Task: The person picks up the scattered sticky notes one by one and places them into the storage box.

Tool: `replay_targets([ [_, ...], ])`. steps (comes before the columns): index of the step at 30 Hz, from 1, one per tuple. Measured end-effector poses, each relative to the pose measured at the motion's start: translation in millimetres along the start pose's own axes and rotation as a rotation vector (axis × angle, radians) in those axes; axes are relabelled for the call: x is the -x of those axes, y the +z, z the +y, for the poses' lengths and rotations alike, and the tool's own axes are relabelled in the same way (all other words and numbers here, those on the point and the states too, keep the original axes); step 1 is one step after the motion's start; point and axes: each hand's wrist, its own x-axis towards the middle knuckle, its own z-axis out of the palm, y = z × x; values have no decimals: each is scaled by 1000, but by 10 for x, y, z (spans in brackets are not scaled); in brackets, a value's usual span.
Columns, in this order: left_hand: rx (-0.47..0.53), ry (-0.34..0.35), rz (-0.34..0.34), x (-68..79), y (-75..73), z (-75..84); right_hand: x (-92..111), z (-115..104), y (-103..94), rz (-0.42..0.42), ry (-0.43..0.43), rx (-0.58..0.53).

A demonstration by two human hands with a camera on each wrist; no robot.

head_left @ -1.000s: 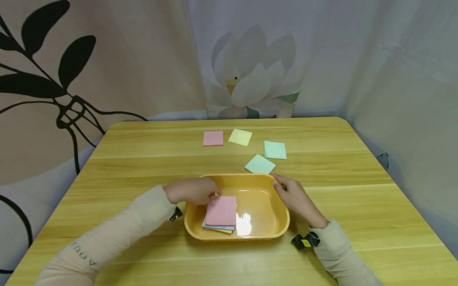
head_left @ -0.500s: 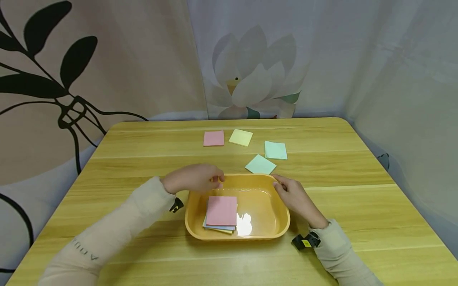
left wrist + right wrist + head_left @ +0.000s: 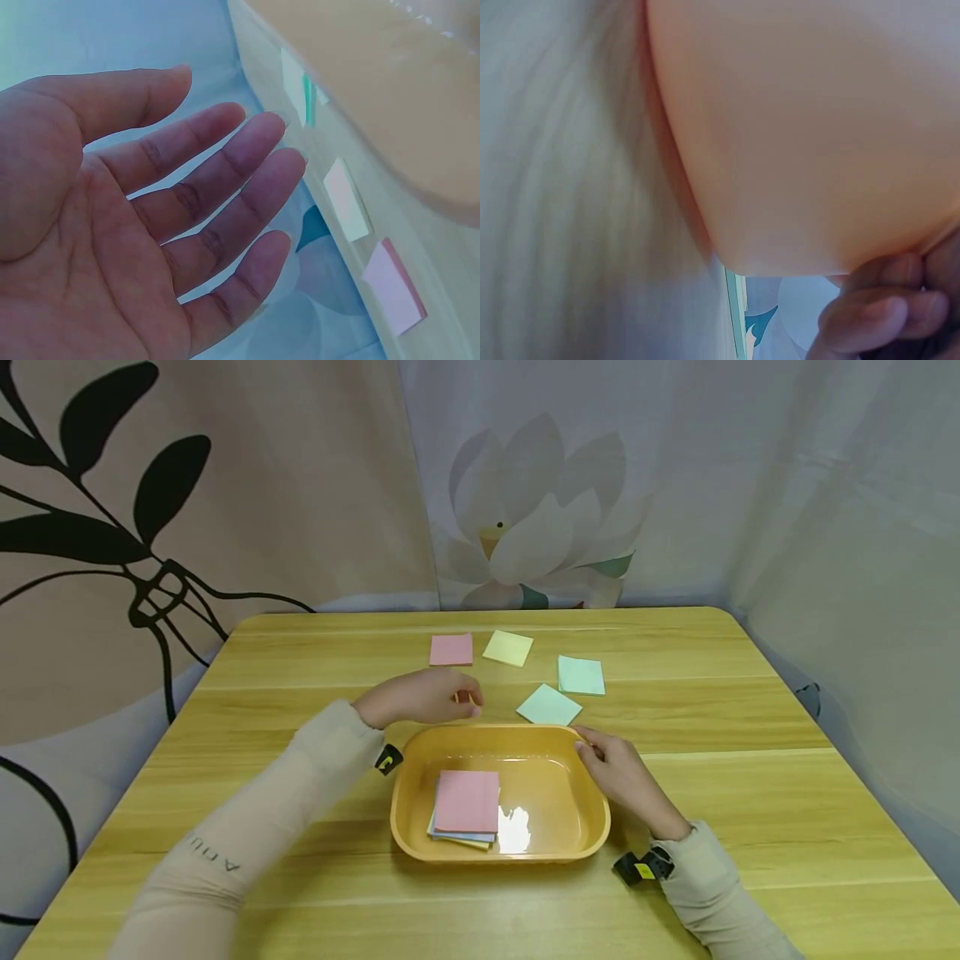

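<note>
You are wearing long cream sleeves (image 3: pixel 262 814), dark lettering (image 3: pixel 215 853) marking the left one. Black, yellow-marked wrist cameras (image 3: pixel 627 869) are sitting at your cuffs (image 3: pixel 684 847).

Indoors: a small, curtained-off tabletop nook; home or studio, cannot tell which. Pale, softly folded fabric hangings (image 3: pixel 832 493) close in behind and at both sides, serving as walls. Large, faint white lotus flower print (image 3: pixel 551 514) on the back cloth; flat black leafy branch print (image 3: pixel 172 485) at far left. Light yellow-brown wood-grain table (image 3: pixel 697 693), rounded far corners, back edge close to the cloth. Compact black block-shaped device (image 3: pixel 643 865) worn at the right beige cuff: suggests a recording set-up.
</note>
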Motion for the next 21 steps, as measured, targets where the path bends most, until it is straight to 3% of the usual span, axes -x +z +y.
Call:
replay_targets([
  [12, 20, 29, 35, -353, -164, -35, 1, -2, -4, 5, -5, -5],
  [21, 34, 60, 2, -590, -156, -60, -5, 13, 3, 4, -8, -12],
])
